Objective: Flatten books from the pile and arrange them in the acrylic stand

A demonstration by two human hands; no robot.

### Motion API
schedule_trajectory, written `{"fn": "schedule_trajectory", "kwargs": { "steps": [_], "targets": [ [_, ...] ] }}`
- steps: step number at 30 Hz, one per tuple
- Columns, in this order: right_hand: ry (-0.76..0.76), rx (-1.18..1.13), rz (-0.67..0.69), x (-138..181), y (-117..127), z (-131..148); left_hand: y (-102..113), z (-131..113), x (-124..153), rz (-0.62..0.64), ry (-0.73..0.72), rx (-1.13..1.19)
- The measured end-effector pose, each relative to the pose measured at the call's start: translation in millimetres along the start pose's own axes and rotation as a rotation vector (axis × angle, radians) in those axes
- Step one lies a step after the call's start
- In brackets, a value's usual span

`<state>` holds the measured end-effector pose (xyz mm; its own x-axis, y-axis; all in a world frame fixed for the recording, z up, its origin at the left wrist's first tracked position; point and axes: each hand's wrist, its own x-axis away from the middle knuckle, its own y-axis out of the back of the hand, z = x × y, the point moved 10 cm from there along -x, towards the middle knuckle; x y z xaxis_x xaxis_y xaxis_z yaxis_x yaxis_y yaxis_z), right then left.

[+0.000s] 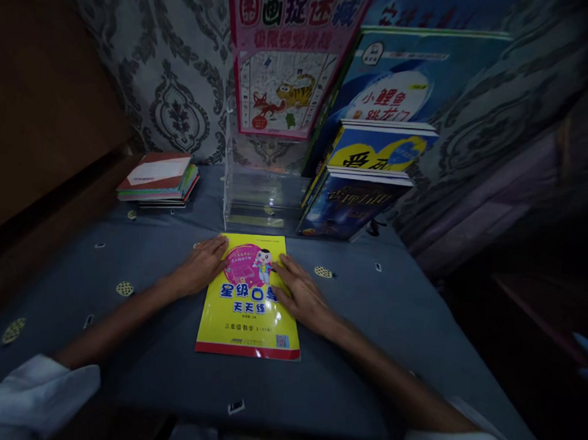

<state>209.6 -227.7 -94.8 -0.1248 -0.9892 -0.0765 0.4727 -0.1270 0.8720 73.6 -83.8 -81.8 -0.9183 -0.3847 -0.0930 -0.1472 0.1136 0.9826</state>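
Observation:
A yellow workbook (248, 317) with a pink circle and blue characters lies flat on the blue tablecloth (355, 356), just in front of a clear acrylic book stand (260, 198). My left hand (202, 266) rests at the book's upper left edge, fingers stretched out flat. On the book's right side lies my right hand (302, 293), its fingers spread over the cover. Neither hand grips anything.
Several books (361, 177) lean in the stand's right part, with a pink picture book (284, 60) and a blue one (406, 87) propped against the patterned wall. A small pile of books (159, 180) lies at the back left. A wooden panel (36, 118) borders the left.

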Motion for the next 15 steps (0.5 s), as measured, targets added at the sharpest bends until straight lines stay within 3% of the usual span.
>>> {"fn": "schedule_trajectory", "kwargs": {
  "steps": [8, 15],
  "targets": [
    [-0.008, 0.030, -0.101, -5, 7, 5, 0, -22, -21, -0.131, -0.131, -0.005],
    [0.014, 0.044, -0.137, -2, 8, 6, -7, -47, -45, -0.140, -0.206, 0.014]
  ]
}}
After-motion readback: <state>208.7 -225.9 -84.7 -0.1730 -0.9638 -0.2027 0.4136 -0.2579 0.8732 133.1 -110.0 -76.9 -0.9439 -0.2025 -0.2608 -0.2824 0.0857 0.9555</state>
